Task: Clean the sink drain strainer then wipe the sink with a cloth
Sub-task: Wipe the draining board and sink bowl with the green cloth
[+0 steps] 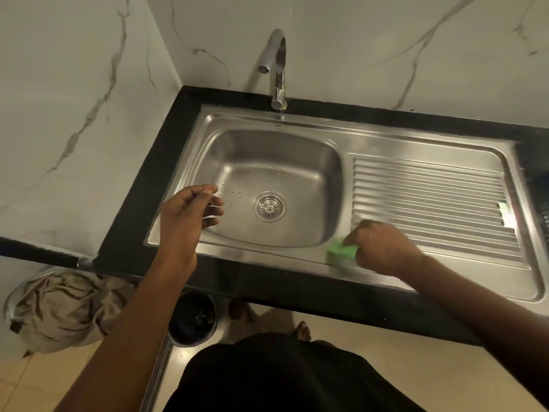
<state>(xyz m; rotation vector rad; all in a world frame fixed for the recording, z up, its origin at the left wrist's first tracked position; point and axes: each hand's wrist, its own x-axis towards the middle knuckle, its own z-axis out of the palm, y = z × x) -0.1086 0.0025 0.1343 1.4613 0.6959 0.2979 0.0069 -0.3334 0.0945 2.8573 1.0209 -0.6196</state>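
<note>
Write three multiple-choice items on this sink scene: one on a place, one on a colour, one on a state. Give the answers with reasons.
1. Where is the right hand?
A. in the basin
B. at the sink's front rim, beside the ribbed drainboard
C. on the tap

2. What colour is the sponge?
A. green
B. red
C. blue

3. What is the left hand doing?
A. lifting the strainer
B. turning the tap
C. hovering open and empty

Answers: B, the hand presses there by the drainboard corner; A, green shows under its grip; C, its fingers are spread, while the strainer sits in the drain.
</note>
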